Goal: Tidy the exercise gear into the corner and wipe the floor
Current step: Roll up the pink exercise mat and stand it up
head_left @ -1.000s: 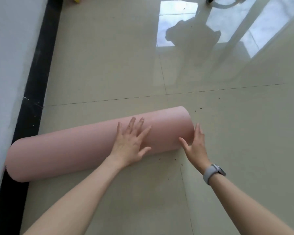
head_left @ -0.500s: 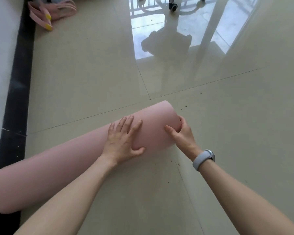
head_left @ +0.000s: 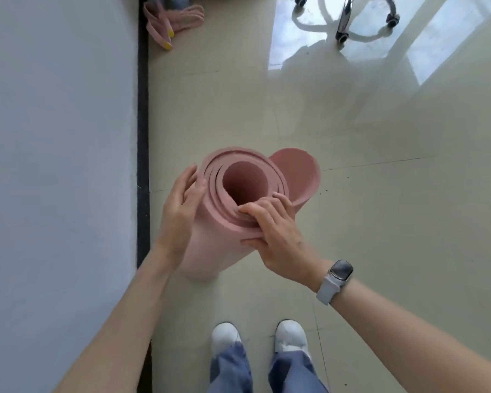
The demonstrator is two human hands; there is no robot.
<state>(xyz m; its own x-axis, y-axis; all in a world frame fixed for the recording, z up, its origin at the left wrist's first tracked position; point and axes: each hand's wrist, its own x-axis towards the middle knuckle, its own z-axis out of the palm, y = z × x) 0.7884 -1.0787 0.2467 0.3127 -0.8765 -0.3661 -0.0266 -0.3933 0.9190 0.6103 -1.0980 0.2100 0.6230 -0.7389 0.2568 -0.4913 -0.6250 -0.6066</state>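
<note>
A rolled pink exercise mat (head_left: 210, 239) stands on end on the tiled floor, and I look down into its open top. Its loose outer flap (head_left: 301, 171) curls out at the far right. My left hand (head_left: 182, 205) lies flat against the roll's left side with straight fingers. My right hand (head_left: 272, 231) grips the near rim, fingers curled over the top edge into the layers and thumb on the outside. Pink resistance bands with yellow ends (head_left: 167, 21) lie on the floor by the wall at the top.
A white wall (head_left: 57, 165) with a black skirting strip (head_left: 143, 137) runs along the left. A wheeled chair base (head_left: 343, 21) stands at the top right. Dark crumbs (head_left: 349, 177) dot the glossy floor to the right of the mat. My white shoes (head_left: 258, 338) are below.
The mat lay on its side on the floor under both hands; now it is stood upright on end, with my right hand gripping its top rim. The view has swung toward the wall.
</note>
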